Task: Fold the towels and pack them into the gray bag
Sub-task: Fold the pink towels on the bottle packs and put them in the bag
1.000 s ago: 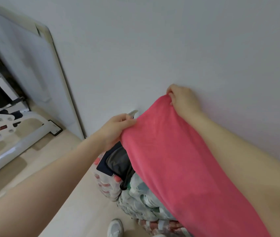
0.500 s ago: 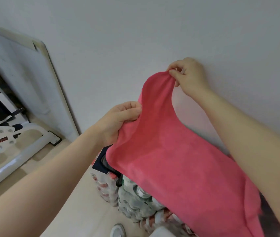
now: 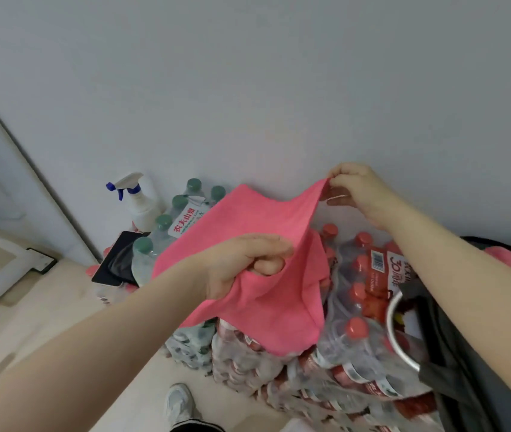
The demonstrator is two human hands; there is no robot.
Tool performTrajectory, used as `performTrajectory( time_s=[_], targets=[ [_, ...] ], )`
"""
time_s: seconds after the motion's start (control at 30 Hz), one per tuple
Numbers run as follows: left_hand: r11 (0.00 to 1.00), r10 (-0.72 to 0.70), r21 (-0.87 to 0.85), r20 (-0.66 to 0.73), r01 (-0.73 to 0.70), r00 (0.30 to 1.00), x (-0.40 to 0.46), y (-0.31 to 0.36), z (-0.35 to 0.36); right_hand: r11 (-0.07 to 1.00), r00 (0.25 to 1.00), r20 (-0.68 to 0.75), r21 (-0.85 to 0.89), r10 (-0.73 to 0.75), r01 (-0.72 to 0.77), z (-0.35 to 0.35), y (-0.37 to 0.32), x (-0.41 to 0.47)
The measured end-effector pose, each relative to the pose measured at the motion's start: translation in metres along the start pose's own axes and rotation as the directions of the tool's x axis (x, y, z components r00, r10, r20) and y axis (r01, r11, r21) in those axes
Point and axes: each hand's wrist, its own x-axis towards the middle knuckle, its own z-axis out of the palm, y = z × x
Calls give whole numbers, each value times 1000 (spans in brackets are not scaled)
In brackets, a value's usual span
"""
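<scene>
Your left hand (image 3: 241, 263) grips the pink towel (image 3: 266, 285) mid-edge; your right hand (image 3: 357, 191) pinches its far corner higher up. The cloth sags between both grips, above the water bottle packs (image 3: 354, 344).

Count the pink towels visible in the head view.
2. One pink cloth towel is held up between the left hand and right hand; a second pink towel peeks out at far right. More may be hidden.
</scene>
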Motion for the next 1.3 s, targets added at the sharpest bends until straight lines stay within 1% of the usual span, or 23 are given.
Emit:
performTrajectory(
  time_s=[0.07, 0.1, 0.13, 0.17, 0.2, 0.23, 0.27, 0.3, 0.33, 0.4, 0.47, 0.53, 0.63, 0.67, 0.73, 0.77, 0.8, 0.87, 0.97, 1.03, 1.17, 1.27, 1.3],
  targets=[
    [972, -103, 208, -22, 106, 994, 5, -17, 10, 992, 993, 95, -116, 67, -55, -5, 22, -14],
    [913, -150, 373, -68, 164, 986, 8, -27, 12, 977, 983, 155, -201, 101, -68, -4, 33, -20],
    [812, -175, 542, -131, 219, 976, 13, -35, 12, 959, 969, 212, -277, 127, -66, -3, 42, -26],
    [684, -161, 684, -196, 252, 967, 18, -42, 11, 942, 958, 251, -331, 142, -52, -2, 50, -30],
    [565, -96, 783, -249, 259, 964, 23, -45, 11, 934, 952, 272, -355, 139, -35, 0, 55, -34],
    [496, 9, 834, -285, 244, 958, 28, -47, 10, 935, 953, 277, -354, 123, -17, 1, 59, -37],
    [486, 117, 847, -306, 214, 945, 33, -45, 11, 943, 958, 271, -334, 97, -1, 2, 60, -39],
    [503, 196, 845, -313, 179, 929, 38, -40, 12, 954, 962, 266, -300, 69, 14, 3, 60, -41],
    [511, 258, 851, -290, 125, 921, 44, -35, 14, 965, 962, 269, -262, 46, 27, 3, 58, -43],
    [439, 350, 898, -164, -7, 922, 55, -25, 18, 978, 953, 303, -204, 15, 49, 2, 54, -45],
    [371, 401, 920, -37, -125, 915, 68, -17, 20, 983, 940, 341, -175, 6, 57, -1, 51, -45],
    [350, 409, 921, 17, -174, 912, 79, -13, 16, 989, 936, 352, -138, 2, 50, -6, 52, -46],
    [316, 325, 938, 32, -140, 945, 93, -14, 3, 997, 945, 320, -33, 72, -64, -11, 62, -46],
    [282, 290, 950, 46, -131, 956, 96, -15, 1, 994, 958, 268, -39, 106, -99, -9, 67, -45],
    [209, 243, 966, 98, -151, 965, 101, -17, -4, 973, 987, 76, -194, 138, -121, -5, 81, -41],
    [200, 238, 963, 130, -179, 963, 104, -18, -7, 947, 989, -5, -288, 147, -142, -2, 88, -39],
    [203, 251, 955, 161, -214, 955, 105, -18, -9, 928, 985, -46, -330, 165, -171, 2, 92, -37],
    [216, 299, 937, 205, -275, 932, 108, -18, -14, 923, 974, -68, -311, 217, -227, 10, 96, -37],
    [197, 378, 918, 252, -343, 891, 114, -16, -20, 921, 968, -71, -300, 239, -250, 22, 94, -37],
    [227, 395, 899, 268, -376, 879, 118, -14, -22, 931, 964, -71, -248, 258, -268, 26, 90, -37],
    [339, 416, 818, 314, -465, 854, 124, -10, -23, 941, 952, -63, -145, 299, -305, 19, 82, -38],
    [346, 436, 774, 367, -530, 822, 129, -8, -22, 923, 937, -78, -165, 339, -348, 8, 75, -42],
    [348, 432, 767, 379, -539, 818, 131, -7, -21, 920, 929, -64, -128, 364, -370, 4, 73, -43]
  ],
)
